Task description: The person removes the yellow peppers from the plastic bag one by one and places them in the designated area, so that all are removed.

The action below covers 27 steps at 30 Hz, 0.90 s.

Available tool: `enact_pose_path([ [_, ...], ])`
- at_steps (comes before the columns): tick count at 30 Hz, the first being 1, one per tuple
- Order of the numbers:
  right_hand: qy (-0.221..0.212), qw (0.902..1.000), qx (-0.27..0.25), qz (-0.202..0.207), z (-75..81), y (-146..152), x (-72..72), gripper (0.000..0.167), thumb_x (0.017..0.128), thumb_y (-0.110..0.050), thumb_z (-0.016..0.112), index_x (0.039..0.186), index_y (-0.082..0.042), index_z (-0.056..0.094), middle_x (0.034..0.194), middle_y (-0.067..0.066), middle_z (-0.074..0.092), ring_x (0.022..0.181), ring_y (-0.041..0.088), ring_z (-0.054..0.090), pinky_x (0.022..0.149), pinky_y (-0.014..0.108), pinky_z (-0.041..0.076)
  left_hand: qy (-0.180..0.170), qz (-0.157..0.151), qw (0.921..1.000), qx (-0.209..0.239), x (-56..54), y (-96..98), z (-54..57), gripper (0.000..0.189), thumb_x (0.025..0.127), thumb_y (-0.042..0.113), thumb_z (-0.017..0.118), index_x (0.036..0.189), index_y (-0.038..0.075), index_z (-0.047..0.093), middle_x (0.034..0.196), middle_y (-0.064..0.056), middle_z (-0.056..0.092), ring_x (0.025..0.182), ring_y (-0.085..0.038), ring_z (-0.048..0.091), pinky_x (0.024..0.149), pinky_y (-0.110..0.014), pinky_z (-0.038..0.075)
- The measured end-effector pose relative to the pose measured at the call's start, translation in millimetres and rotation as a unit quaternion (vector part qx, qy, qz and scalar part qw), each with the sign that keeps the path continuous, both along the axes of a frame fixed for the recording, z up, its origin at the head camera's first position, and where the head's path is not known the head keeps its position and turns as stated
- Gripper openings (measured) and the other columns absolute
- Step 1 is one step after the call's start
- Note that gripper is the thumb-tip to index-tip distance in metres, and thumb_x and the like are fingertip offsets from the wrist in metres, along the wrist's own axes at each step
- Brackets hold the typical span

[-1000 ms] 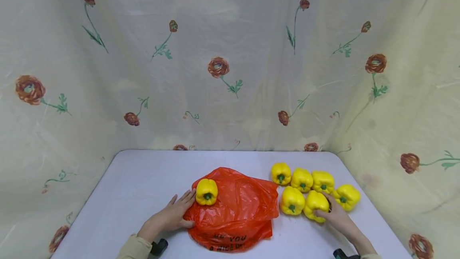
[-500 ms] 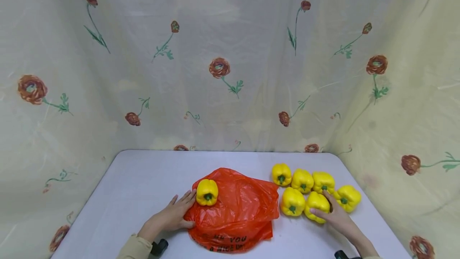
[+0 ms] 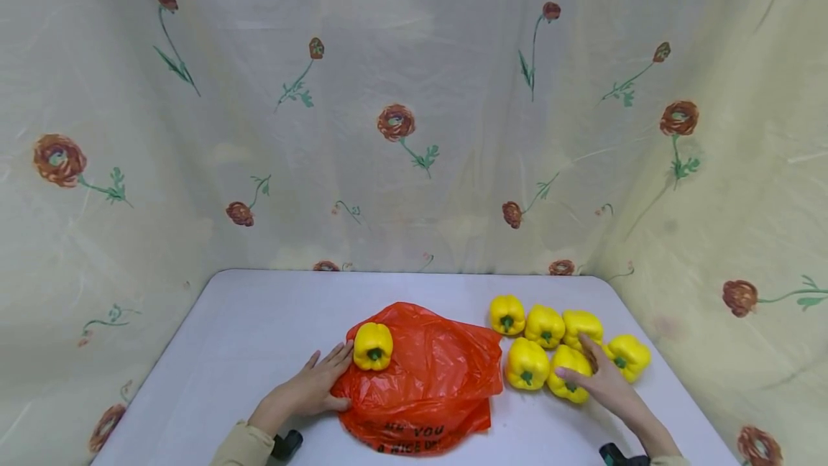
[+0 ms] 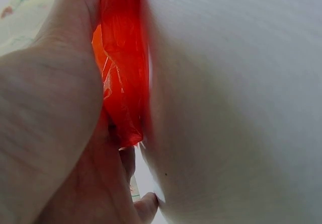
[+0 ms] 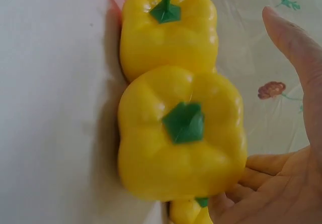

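Note:
My left hand (image 3: 309,387) lies flat with spread fingers along the left edge of a red plastic bag (image 3: 440,358). Its fingertips are right beside a yellow bell pepper (image 3: 371,344) on the bag. In the left wrist view, the bag's crumpled edge (image 4: 123,83) shows by my thumb and palm. On the right, my right hand (image 3: 611,383) is spread over the near bell pepper (image 3: 568,372), thumb on one side and fingers on the other. The right wrist view shows that pepper (image 5: 181,133) with its green stem outward; the thumb stands off it and the fingers reach behind.
Several more yellow bell peppers (image 3: 543,324) sit close around my right hand, one (image 3: 527,363) just left of it near the bag. The white table (image 3: 272,308) runs back to a flower-patterned curtain (image 3: 414,200) that hangs on the sides too.
My right hand has spread wider and risen a little over the near pepper, with its thumb and finger farther apart. The pepper stays in place. The left hand and bag have not moved.

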State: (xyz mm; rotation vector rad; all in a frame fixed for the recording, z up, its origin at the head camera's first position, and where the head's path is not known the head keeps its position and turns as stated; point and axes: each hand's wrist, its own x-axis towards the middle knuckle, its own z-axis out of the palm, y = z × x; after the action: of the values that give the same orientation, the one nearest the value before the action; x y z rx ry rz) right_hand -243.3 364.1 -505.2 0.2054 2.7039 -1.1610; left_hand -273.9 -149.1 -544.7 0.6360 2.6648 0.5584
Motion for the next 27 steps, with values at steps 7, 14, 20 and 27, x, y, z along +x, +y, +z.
enact_pose_path([
  [7,0.02,0.9997,0.013,0.007,11.5,-8.0,-5.1,0.107,0.087,-0.056,0.062,0.155,-0.005,-0.003,0.158,0.031,0.003,0.14,0.055,0.012,0.11,0.067,0.021,-0.002,-0.001,1.0,-0.002,-0.6,0.3,0.5,0.096,0.082,0.055,0.067,0.154,0.009,0.023,0.163,-0.008,0.015,0.15,-0.03,0.011,0.117,-0.063,0.006],
  [14,0.048,0.9984,-0.002,0.029,18.5,-22.3,-15.1,0.106,0.086,-0.053,0.065,0.156,-0.009,0.0,0.16,0.027,0.005,0.143,0.052,0.012,0.111,0.066,0.021,-0.002,0.001,1.0,-0.004,-1.7,-0.9,-0.3,0.096,0.083,0.055,0.067,0.154,0.009,0.023,0.163,-0.008,0.015,0.15,-0.031,0.011,0.117,-0.063,0.005],
  [20,0.076,0.9953,-0.017,0.058,26.8,-39.6,-26.4,0.104,0.084,-0.053,0.067,0.156,-0.013,0.004,0.161,0.022,0.009,0.143,0.051,0.016,0.109,0.066,0.025,0.001,-0.003,1.0,-0.001,-2.4,-1.7,-2.5,0.096,0.083,0.054,0.067,0.154,0.008,0.022,0.163,-0.008,0.014,0.15,-0.031,0.011,0.117,-0.063,0.005],
  [27,0.108,0.9874,-0.068,0.095,40.9,-67.6,-35.7,0.105,0.079,-0.051,0.073,0.156,-0.017,0.011,0.161,0.016,0.015,0.145,0.045,0.018,0.11,0.061,0.029,-0.001,0.0,1.0,-0.002,-3.2,-0.4,-3.5,0.096,0.082,0.055,0.067,0.154,0.009,0.023,0.163,-0.007,0.016,0.15,-0.031,0.012,0.117,-0.063,0.005],
])
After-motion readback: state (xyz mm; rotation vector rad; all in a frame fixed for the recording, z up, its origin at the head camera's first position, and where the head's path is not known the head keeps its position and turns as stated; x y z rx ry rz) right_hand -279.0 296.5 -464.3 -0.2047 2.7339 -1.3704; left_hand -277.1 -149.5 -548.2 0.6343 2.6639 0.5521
